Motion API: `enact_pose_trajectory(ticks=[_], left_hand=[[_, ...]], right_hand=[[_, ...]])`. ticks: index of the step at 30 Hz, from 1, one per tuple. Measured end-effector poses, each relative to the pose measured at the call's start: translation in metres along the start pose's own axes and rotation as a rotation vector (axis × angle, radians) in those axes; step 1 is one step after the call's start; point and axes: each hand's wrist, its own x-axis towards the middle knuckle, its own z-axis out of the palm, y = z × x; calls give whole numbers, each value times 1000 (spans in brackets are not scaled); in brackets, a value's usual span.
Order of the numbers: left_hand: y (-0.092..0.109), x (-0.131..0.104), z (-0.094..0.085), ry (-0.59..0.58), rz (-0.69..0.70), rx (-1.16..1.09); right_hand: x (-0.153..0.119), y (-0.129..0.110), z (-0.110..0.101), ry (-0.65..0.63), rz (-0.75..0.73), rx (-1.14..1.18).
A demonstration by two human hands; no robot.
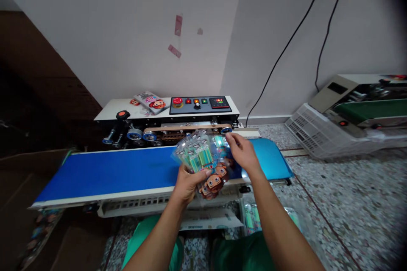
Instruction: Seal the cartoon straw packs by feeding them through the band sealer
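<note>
My left hand (187, 184) is closed round a fanned bunch of clear plastic packets (200, 156), its thumb lying across the front. The packets show green and yellow striped sticks in the upper part and printed cartoon faces below. To the right, my right hand (242, 152) pinches the top edge of another packet (220, 142), partly hidden behind the bunch. Both hands are over the blue conveyor belt (121, 169) of a band sealing machine (127, 108). The held packet's top is close to the machine's sealing band (187, 128); whether they touch I cannot tell.
The control panel (200, 105) has a red stop button and lit display. A printed packet (151, 102) lies on the machine's top. More packets (251, 218) are in a container below right. A cardboard box (73, 237), white crate (318, 131) and second machine (359, 97) stand around.
</note>
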Motion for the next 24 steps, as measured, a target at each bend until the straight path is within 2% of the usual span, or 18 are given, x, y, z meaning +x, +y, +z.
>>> enact_pose_trajectory(ticks=[2, 4, 9, 12, 15, 18, 24], left_hand=[[1, 0, 0, -9, 19, 6], [1, -1, -1, -24, 37, 2], [0, -1, -4, -6, 35, -10], [1, -2, -2, -7, 31, -4], [1, -2, 0, -56, 31, -8], [1, -2, 2, -64, 30, -29], [0, -2, 1, -33, -31, -30]], right_hand=[[-8, -14, 6, -166, -15, 309], [-14, -22, 12, -251, 9, 500], [-17, -24, 19, -126, 109, 699], [-17, -23, 15, -178, 91, 679], [-19, -22, 14, -213, 91, 664], [-22, -22, 15, -116, 79, 636], [-20, -18, 5, 217, 38, 367]])
